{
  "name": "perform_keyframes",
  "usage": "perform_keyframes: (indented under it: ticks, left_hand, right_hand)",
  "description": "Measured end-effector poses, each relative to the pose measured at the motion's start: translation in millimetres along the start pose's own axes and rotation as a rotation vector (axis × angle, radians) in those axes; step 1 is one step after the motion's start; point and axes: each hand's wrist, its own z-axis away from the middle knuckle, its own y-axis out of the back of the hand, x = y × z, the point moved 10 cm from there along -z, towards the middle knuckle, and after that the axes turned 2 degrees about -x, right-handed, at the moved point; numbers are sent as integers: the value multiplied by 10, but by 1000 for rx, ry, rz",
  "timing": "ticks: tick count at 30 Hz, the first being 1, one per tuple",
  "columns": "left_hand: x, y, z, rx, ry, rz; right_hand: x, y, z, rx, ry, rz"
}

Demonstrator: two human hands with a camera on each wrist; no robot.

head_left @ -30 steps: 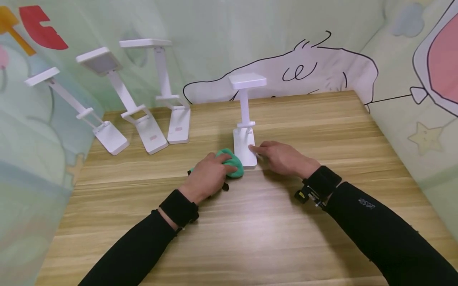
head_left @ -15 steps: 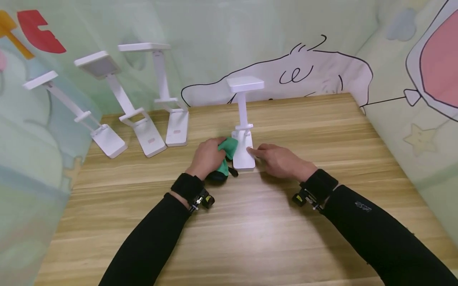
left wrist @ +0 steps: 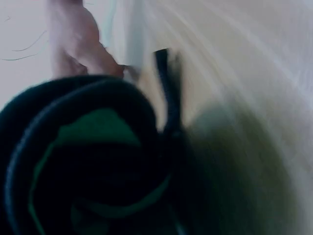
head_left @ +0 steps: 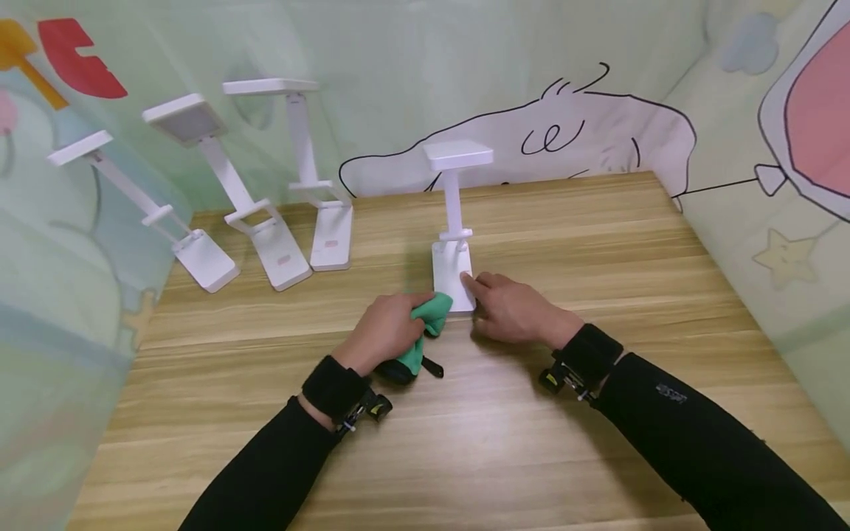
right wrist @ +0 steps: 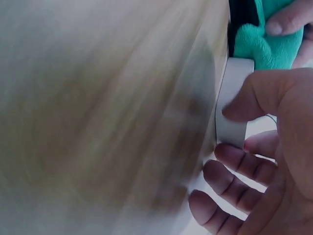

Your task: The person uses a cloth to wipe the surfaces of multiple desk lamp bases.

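A white desk lamp [head_left: 451, 276] stands upright at mid-table, its head raised on a jointed stem. Fingers of my left hand [head_left: 381, 332] grip a green cloth [head_left: 433, 313] with black parts and a dangling black strap [head_left: 433, 367]; the cloth lies at the front left corner of the lamp base. In the left wrist view the bundle looks rolled, black outside and green inside. My right hand [head_left: 514, 310] holds the base from the right: the index fingertip is on its top, and the right wrist view has the thumb [right wrist: 239, 105] against the base edge, other fingers bent alongside.
Three more white desk lamps stand unfolded at the back left: one leftmost [head_left: 206, 262], one in the middle [head_left: 281, 254], one on the right [head_left: 331, 236]. A printed cloth wall [head_left: 398, 74] closes off the back and sides of the wooden table [head_left: 531, 457].
My left hand with the green cloth first went up beside the lamp base, then came back toward its front corner. The right hand shifted slightly, staying at the base. The lamps stay put.
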Motion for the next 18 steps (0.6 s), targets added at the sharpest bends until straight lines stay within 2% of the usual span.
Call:
perform_keyframes:
  ticks: [3, 5, 9, 12, 15, 18]
  left_hand:
    - [-56, 23, 109, -8, 21, 2]
    - [-130, 81, 166, 20, 51, -4]
    - [-317, 226, 220, 86, 116, 10]
    - [-404, 303, 217, 111, 145, 19]
    - [-412, 340, 198, 125, 141, 8]
    - [-370, 340, 162, 141, 107, -26]
  right_hand:
    - [-17, -18, 8, 9, -32, -5]
    - [-31, -16, 14, 36, -59, 3]
    - [-86, 53, 35, 152, -135, 19]
    - [-143, 122, 30, 229, -218, 15]
    - [-213, 184, -4, 279, -286, 30]
    - [-294, 232, -34, 337, -313, 88]
